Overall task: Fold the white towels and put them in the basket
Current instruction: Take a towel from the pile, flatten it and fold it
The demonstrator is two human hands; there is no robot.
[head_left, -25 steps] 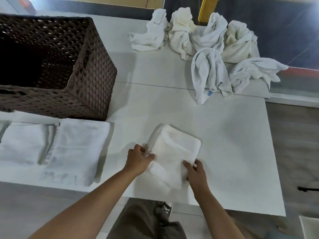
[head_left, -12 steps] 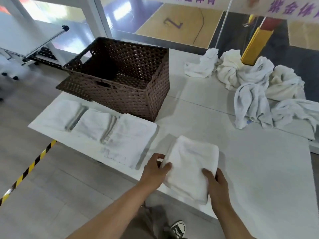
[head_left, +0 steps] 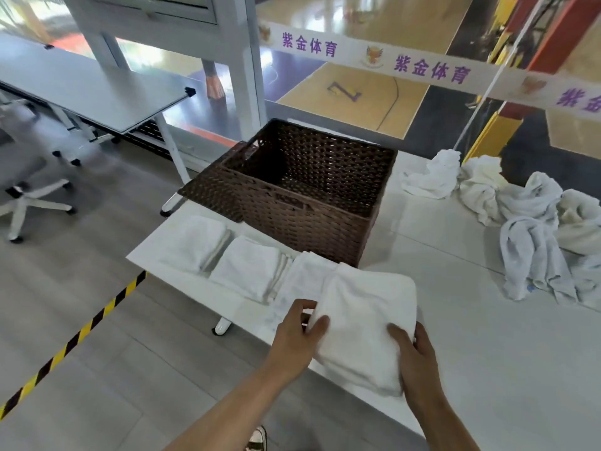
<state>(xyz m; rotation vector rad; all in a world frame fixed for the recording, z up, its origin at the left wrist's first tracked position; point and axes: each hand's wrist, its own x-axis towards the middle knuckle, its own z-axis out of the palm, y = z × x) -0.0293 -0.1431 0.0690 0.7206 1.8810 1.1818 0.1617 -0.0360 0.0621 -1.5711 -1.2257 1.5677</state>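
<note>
I hold a folded white towel [head_left: 364,320] lifted over the table's near edge. My left hand [head_left: 297,333] grips its left side with the thumb on top, and my right hand [head_left: 414,356] grips its near right corner. The brown woven basket [head_left: 325,222] stands just beyond, with nothing visible inside. Three folded towels lie in a row in front of the basket: one at the far left [head_left: 192,240], one in the middle [head_left: 248,268], and one partly under the held towel [head_left: 307,278].
A heap of crumpled white towels [head_left: 527,222] lies at the back right of the white table [head_left: 487,336]. A second table [head_left: 81,89] and an office chair [head_left: 22,177] stand to the left. Yellow-black tape [head_left: 65,346] marks the floor.
Both hands have lifted the folded towel off the table and carried it left, over the nearest folded towel and closer to the basket. The camera has swung left and up.
</note>
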